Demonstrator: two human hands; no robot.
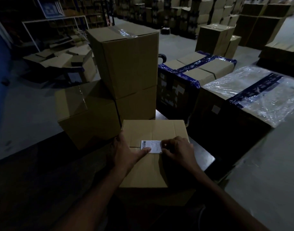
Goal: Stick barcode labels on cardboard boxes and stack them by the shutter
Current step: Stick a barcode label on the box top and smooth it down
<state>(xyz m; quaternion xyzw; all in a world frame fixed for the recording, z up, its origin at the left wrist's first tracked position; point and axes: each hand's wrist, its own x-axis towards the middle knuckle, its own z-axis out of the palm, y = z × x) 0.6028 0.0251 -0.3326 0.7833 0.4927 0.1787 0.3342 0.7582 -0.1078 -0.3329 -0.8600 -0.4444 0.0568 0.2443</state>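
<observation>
A brown cardboard box (152, 130) lies in front of me, its top facing up. A white barcode label (152, 145) lies on that top, near the middle seam. My left hand (126, 149) grips the box's left edge with the fingers while its straight thumb presses the label's lower left part. My right hand (177, 149) rests on the box at the label's right end, fingers curled, fingertips pressing the label's right edge down.
A tall stack of taped brown boxes (126, 64) stands just behind, with another box (86, 117) to its left. Boxes with blue tape (196, 70) and plastic wrap (252, 90) sit on the right. Flattened cartons (59, 59) and shelving fill the back left.
</observation>
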